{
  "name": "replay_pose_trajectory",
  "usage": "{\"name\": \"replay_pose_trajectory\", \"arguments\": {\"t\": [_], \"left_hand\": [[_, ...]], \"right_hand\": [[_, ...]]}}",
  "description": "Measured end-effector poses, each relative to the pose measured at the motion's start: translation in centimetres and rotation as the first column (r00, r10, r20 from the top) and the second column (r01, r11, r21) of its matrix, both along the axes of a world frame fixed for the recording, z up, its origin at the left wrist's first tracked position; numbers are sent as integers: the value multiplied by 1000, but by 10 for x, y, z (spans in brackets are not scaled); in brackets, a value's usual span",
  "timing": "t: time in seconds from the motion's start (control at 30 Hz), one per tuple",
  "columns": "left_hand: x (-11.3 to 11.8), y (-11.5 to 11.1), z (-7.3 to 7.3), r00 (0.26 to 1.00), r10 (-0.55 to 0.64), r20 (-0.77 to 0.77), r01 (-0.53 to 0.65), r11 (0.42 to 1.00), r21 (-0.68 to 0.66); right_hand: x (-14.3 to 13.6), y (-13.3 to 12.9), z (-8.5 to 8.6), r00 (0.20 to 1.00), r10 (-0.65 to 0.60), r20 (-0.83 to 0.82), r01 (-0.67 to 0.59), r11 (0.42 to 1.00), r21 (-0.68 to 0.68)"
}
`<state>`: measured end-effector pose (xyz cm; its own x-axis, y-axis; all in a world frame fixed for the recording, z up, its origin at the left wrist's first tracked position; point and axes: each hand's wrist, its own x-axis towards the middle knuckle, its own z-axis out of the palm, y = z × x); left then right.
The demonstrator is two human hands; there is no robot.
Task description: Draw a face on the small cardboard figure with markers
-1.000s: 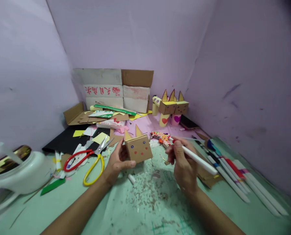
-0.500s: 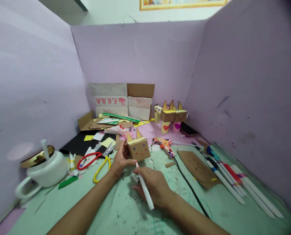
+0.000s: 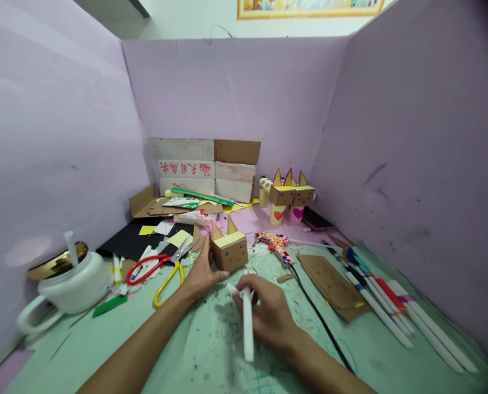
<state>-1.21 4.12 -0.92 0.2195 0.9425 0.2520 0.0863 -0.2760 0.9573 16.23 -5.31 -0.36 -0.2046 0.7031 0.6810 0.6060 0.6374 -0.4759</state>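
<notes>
My left hand rests on the green table, its fingers against the left side of a small cardboard cube with two pointed ears and a drawn face. The cube sits on the table. My right hand grips a white marker just in front of the cube, tip pointing up toward it. A small white cap lies between my two hands.
Red and yellow scissors lie left of the cube, a white pot further left. A patterned glue gun, a cardboard sheet and several markers lie to the right. Boxes and cardboard figures stand at the back.
The cube came down from my raised left hand onto the table. My right hand swung the marker from the right side to just in front of the cube. The camera tilted up.
</notes>
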Motion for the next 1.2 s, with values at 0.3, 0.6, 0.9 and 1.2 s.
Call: {"name": "replay_pose_trajectory", "arguments": {"t": [0.3,0.6,0.9,1.2], "left_hand": [[-9,-54,54,966,221,135,-257,889,379],[30,-82,56,990,-92,-110,94,996,12],[25,-69,56,856,31,516,229,872,-432],[31,-75,52,844,-64,533,340,833,-437]], "right_hand": [[21,-2,18,838,18,-545,-195,943,-269],[20,-2,12,804,150,-575,-374,880,-294],[27,0,25,469,100,-877,-510,842,-177],[22,-2,21,474,58,-879,-559,791,-249]]}}
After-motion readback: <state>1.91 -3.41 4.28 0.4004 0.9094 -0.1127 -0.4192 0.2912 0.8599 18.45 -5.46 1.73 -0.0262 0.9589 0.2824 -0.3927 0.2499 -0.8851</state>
